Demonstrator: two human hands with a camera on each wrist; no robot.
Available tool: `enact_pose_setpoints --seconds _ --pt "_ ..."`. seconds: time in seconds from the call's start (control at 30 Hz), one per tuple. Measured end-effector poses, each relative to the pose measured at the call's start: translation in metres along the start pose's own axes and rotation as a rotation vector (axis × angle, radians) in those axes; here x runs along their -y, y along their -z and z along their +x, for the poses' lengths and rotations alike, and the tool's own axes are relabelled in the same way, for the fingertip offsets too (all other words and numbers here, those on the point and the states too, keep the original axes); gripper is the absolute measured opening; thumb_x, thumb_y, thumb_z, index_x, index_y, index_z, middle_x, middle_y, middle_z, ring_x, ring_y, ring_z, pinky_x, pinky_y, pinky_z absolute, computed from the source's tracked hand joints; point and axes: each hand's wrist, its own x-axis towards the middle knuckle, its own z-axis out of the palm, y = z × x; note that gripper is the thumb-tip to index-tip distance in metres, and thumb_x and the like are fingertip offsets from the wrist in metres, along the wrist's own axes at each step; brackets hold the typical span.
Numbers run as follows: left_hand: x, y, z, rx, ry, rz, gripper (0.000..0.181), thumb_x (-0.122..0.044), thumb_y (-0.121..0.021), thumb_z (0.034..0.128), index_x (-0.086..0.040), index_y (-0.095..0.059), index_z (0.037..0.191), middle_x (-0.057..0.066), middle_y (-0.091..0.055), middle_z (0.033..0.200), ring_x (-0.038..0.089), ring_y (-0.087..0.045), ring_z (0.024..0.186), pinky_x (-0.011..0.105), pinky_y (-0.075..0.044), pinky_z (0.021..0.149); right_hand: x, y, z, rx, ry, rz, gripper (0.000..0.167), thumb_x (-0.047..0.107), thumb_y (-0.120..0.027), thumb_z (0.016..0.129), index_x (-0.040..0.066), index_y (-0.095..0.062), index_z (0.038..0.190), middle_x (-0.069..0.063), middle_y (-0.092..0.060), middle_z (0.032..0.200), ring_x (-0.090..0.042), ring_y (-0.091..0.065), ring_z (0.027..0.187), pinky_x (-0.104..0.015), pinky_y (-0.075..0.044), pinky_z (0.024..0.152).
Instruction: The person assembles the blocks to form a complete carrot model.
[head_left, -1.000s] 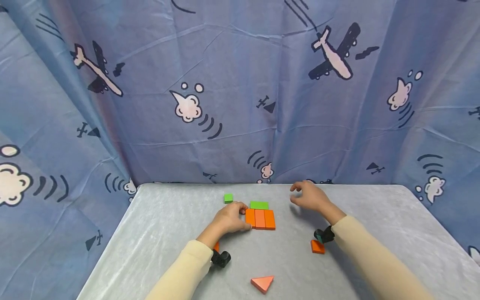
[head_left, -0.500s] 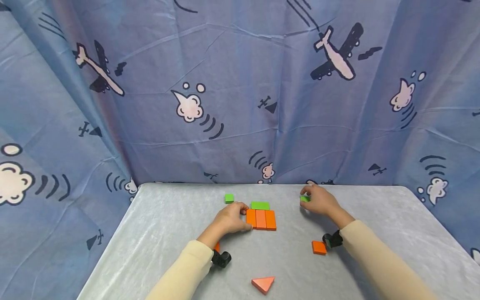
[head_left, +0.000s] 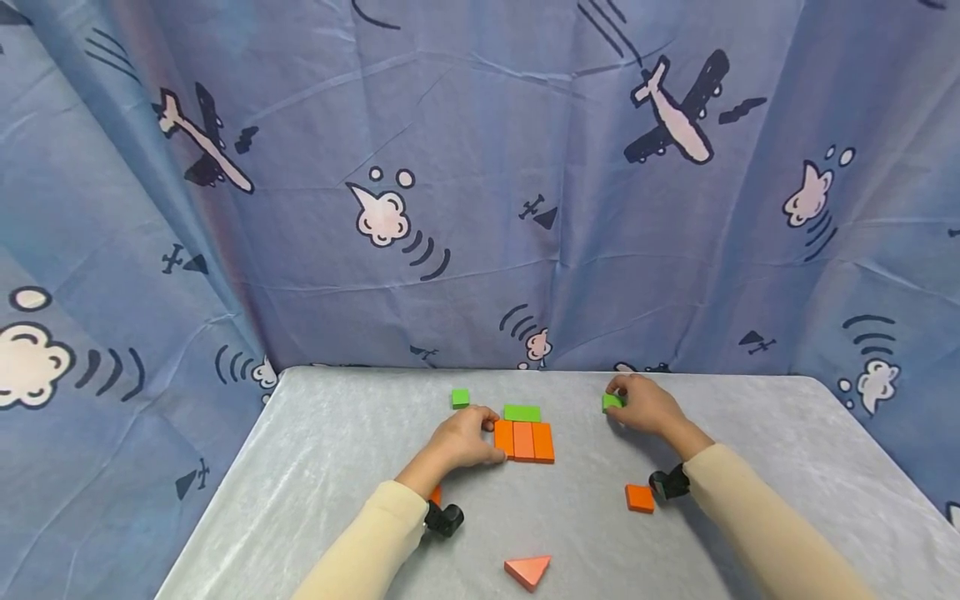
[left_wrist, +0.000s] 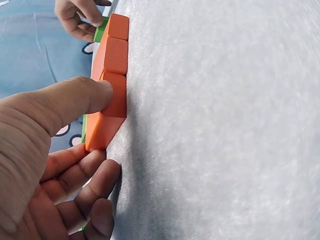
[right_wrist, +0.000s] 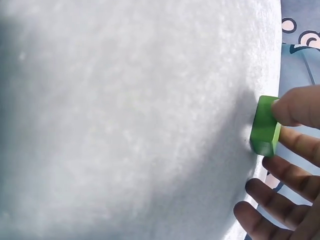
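Three orange blocks lie side by side on the cloth-covered table. My left hand [head_left: 459,437] pinches the leftmost orange block [head_left: 503,440]; in the left wrist view the thumb presses its near end face [left_wrist: 118,95]. The paler middle block [head_left: 523,442] and the right block [head_left: 543,442] sit flush against it. Just behind the row lies a green rectangular block [head_left: 522,413]. Over to the right, my right hand [head_left: 648,406] holds a small green block [head_left: 611,403] between thumb and fingers. The right wrist view shows that green block [right_wrist: 264,125] at the table surface.
A green cube [head_left: 460,398] sits behind my left hand. Near my right wrist is an orange square block [head_left: 640,498], and an orange triangular block [head_left: 528,571] lies toward the front. Another orange piece [head_left: 435,495] is mostly hidden under the left wrist. A patterned curtain [head_left: 450,208] hangs behind.
My right hand has moved right and taken hold of the small green block. The left hand stays on the leftmost orange block. The view has shifted slightly.
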Motion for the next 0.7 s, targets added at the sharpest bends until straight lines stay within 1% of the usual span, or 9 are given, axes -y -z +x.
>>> enact_pose_setpoints --seconds 0.17,0.3,0.43,0.6,0.7 --pt "0.0 0.0 0.0 -0.005 0.003 0.005 0.057 -0.032 -0.083 0.0693 -0.012 -0.063 0.119 -0.003 -0.064 0.103 0.014 -0.058 0.093 0.034 -0.048 0.089 0.002 0.0 0.001 0.003 -0.011 -0.009 0.033 0.014 -0.072 0.075 0.0 -0.068 0.105 -0.015 -0.067 0.095 -0.025 -0.061 0.083 -0.044 -0.052 0.072" --pt "-0.001 0.0 0.0 -0.009 0.004 0.004 0.058 -0.032 -0.083 0.0691 -0.012 -0.063 0.119 -0.003 -0.064 0.103 0.014 -0.059 0.094 0.034 -0.048 0.089 0.007 0.0 0.002 0.003 -0.005 0.005 0.033 0.013 -0.072 0.075 0.0 -0.068 0.105 -0.014 -0.068 0.096 -0.024 -0.062 0.083 -0.041 -0.052 0.069" --pt "-0.001 0.001 -0.001 -0.01 0.001 0.009 0.058 -0.032 -0.083 0.0691 -0.011 -0.063 0.119 -0.003 -0.064 0.103 0.014 -0.058 0.094 0.034 -0.048 0.089 0.018 -0.001 0.004 0.006 0.007 0.03 0.034 0.014 -0.071 0.076 0.0 -0.068 0.107 -0.016 -0.068 0.1 -0.023 -0.063 0.082 -0.039 -0.053 0.067" --pt "-0.002 0.001 0.0 -0.004 0.001 0.012 0.056 -0.031 -0.083 0.0695 -0.011 -0.064 0.119 -0.002 -0.064 0.104 0.014 -0.059 0.093 0.035 -0.048 0.088 0.033 -0.005 0.011 0.012 -0.007 0.067 0.034 0.016 -0.072 0.078 0.002 -0.068 0.108 -0.015 -0.068 0.103 -0.021 -0.062 0.082 -0.037 -0.053 0.069" --pt "-0.001 0.0 0.0 -0.001 0.008 0.009 0.056 -0.031 -0.083 0.0696 -0.012 -0.064 0.119 -0.002 -0.064 0.104 0.014 -0.059 0.094 0.035 -0.048 0.088 0.043 -0.007 0.015 0.012 -0.001 0.086 0.033 0.016 -0.073 0.078 0.003 -0.068 0.108 -0.014 -0.068 0.104 -0.022 -0.062 0.084 -0.038 -0.053 0.072"
